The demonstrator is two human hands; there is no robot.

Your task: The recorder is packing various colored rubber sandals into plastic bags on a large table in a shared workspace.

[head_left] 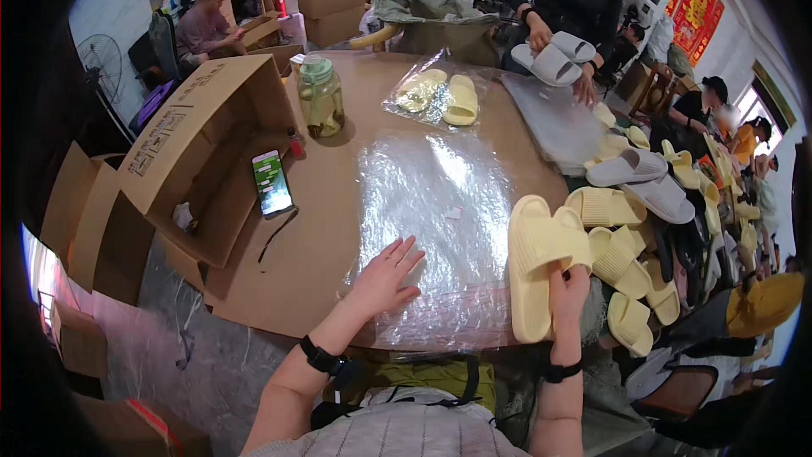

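Observation:
My left hand point(388, 279) lies open, fingers spread, on the stack of clear plastic bags point(423, 228) at the front of the table. At the right edge of the bags, my right hand point(570, 292) grips a pair of pale yellow slippers point(529, 275); its fingers reach in under the ribbed strap, and their tips are partly hidden. A small pale slip of paper point(453, 213) rests on the plastic. Beside my right hand lie several loose yellow slippers point(617, 258) and a pair of grey slippers point(650, 184).
Farther back sits a bagged yellow pair point(440, 97). A lidded glass jar point(320, 101), a lit phone point(271, 183) and an open cardboard box point(207, 144) stand or lie to the left. Across the table, a person in black holds grey slippers point(554, 59) above more plastic bags point(550, 114).

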